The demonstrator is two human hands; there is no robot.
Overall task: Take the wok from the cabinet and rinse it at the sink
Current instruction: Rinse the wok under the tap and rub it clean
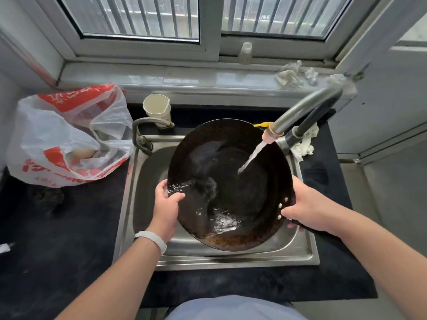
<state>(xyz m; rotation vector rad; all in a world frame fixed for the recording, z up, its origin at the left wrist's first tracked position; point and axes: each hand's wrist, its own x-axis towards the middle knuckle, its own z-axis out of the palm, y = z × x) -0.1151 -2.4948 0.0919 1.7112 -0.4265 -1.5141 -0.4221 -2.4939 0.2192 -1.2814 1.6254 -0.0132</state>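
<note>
While water runs from the tap [300, 116] into it, a dark wok [231, 181] sits tilted over the sink [138, 204], the left hand [167, 204] clamped on its wet rim, the right hand [307, 209] closed round the handle. Heavy, rigid and slick, it likely needs both grips.

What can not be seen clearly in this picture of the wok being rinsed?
Head view only:
- Sink drain: hidden under the wok.
- Wok handle: mostly covered by the right hand.
- Plastic bag contents: blurred behind the film.
- Left hand fingertips: hidden behind the wok rim.
- Tap base: hidden behind its hose.
</note>
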